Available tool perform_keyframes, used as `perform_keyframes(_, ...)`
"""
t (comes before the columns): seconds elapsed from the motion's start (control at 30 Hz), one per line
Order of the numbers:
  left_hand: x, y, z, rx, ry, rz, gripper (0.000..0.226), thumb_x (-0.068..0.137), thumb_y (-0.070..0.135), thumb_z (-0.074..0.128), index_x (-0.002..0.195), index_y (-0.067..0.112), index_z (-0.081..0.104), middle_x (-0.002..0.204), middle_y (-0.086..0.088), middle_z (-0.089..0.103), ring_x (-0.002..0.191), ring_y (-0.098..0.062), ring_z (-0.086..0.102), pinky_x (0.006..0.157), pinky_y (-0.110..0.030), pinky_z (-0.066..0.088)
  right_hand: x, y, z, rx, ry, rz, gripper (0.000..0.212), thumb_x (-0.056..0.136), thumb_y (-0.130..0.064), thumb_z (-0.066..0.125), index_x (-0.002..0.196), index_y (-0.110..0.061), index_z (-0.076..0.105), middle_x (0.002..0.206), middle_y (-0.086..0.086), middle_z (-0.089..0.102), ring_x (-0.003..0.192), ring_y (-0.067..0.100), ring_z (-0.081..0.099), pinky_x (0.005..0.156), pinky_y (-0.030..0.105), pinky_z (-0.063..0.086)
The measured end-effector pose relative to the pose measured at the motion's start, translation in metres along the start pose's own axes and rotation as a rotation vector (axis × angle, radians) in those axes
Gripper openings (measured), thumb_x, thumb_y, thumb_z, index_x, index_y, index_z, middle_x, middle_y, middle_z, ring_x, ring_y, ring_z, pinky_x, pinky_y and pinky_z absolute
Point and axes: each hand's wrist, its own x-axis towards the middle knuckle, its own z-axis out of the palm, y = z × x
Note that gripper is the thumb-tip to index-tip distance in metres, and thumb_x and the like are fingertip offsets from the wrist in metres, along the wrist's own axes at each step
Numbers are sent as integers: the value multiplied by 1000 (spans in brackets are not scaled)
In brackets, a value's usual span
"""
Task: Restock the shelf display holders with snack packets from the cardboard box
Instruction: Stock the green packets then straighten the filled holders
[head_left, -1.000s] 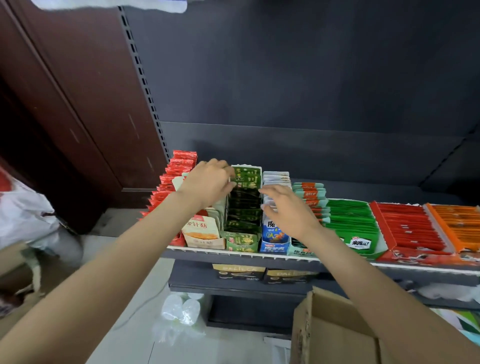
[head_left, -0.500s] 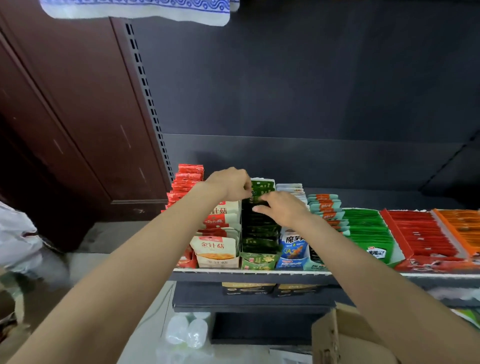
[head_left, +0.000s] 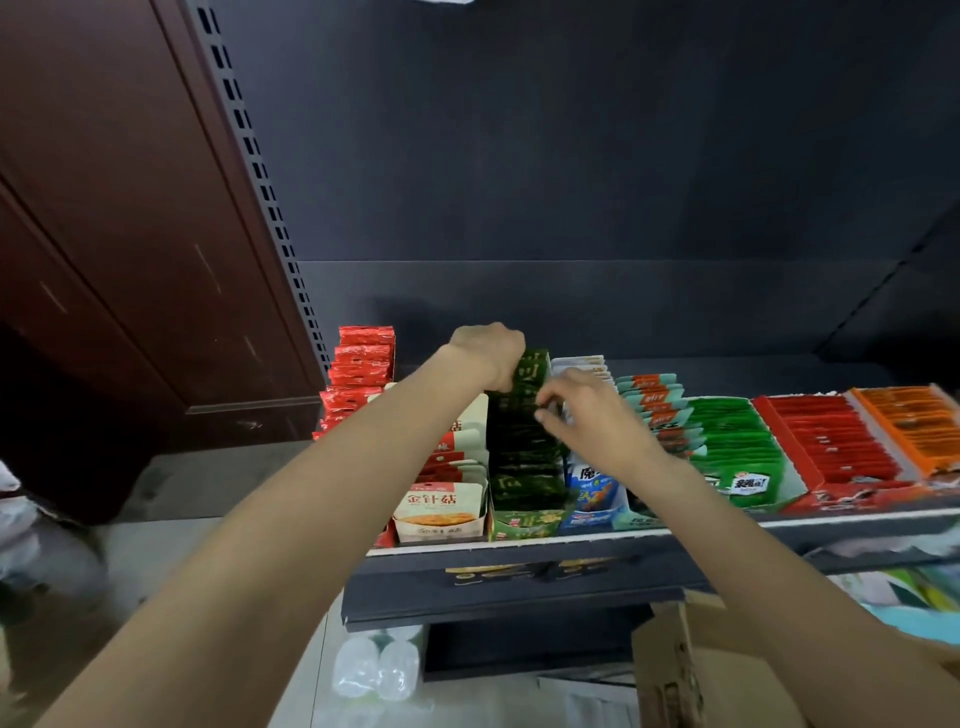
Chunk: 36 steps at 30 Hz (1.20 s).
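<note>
At the back of the green display holder (head_left: 524, 522), your left hand (head_left: 488, 353) curls over the top edge of the rearmost dark green snack packets (head_left: 532, 371) and grips them from the left side. Your right hand (head_left: 584, 410) sits just beside it on the right, fingers bent, pinching the packet tops a little nearer the front of the same row. Both hands touch the green row, which stands upright and fills the holder from front to back.

Left of it, a cream holder (head_left: 436, 522) carries cream-and-red packets, and beyond that red packets (head_left: 361, 364) stand stacked at the shelf's left end. To the right of your hands, a blue-and-white holder (head_left: 595, 493) keeps pale packets, then come teal-and-orange packets (head_left: 652, 397), a green tray (head_left: 737, 462) of bright green packets, a red tray (head_left: 831, 447) of red ones and an orange tray (head_left: 909, 426) of orange ones. All of these sit on the shelf (head_left: 519, 558).

The cardboard box (head_left: 691, 670) stands low at the right, below the shelf and under your right forearm, well apart from both hands; you cannot see what is inside. Clear plastic bottles (head_left: 376, 667) lie on the floor beneath the shelf.
</note>
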Motion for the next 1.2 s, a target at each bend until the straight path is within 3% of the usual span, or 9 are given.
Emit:
perform_keyframes(0.1,4,-4,4,5,20,5,21,89,16,59,109,10,61,95,-4,58,92,-24,61,68,-33,44,-5,-1,-1,-150,-297,-59,51,91,-44,53,135,-18,48,129,1,47,118,18,48,95,34,44)
perform_keyframes(0.23,11,-3,12,111,98,11,24,89,18,60,112,12,62,120,-9,57,114,-26,51,86,-34,40,6,-10,7,-425,-198,-153,40,96,-20,44,136,-18,46,124,4,49,114,22,50,91,33,42)
perform_keyframes(0.37,14,-8,22,141,220,7,21,88,19,60,107,11,66,139,-13,32,128,-32,29,99,-39,36,18,-11,8,-451,-261,-153,37,91,-23,48,127,-20,55,116,5,58,109,24,54,87,34,42)
perform_keyframes(0.47,14,-12,25,-89,62,18,14,90,5,54,100,4,64,123,-16,51,107,-33,54,86,-39,49,19,-7,5,-317,-401,-100,40,85,-34,53,124,-23,57,110,4,64,102,25,58,73,30,44)
perform_keyframes(0.57,15,-14,22,-159,75,-1,19,90,1,52,106,3,62,109,-16,57,94,-32,60,82,-38,52,18,-8,9,-417,-438,-107,40,87,-31,54,126,-20,54,109,8,64,100,28,59,72,32,44)
perform_keyframes(0.8,17,-20,17,-182,70,62,13,93,4,48,98,2,60,100,-14,56,91,-31,60,79,-41,52,26,-26,13,-652,-273,-148,22,88,-2,51,103,-12,62,101,7,68,93,29,65,64,32,36)
perform_keyframes(0.93,14,-23,8,-217,57,133,7,97,10,44,91,9,48,90,-9,52,82,-27,57,68,-36,46,30,-31,2,-683,-27,-86,20,71,-3,72,87,-12,66,73,5,70,66,26,68,50,28,38)
perform_keyframes(1.03,11,-20,10,-167,-49,128,4,91,10,52,87,10,52,94,-9,57,89,-27,60,76,-39,51,31,-30,11,-600,-185,-53,26,86,2,51,106,-12,58,104,9,67,96,30,65,67,34,43)
perform_keyframes(1.2,3,-13,7,-107,-114,82,17,80,17,67,77,13,50,97,-7,46,85,-24,56,70,-36,50,31,-20,17,-483,-131,26,23,91,-4,51,112,-12,56,108,9,64,98,30,63,70,36,45)
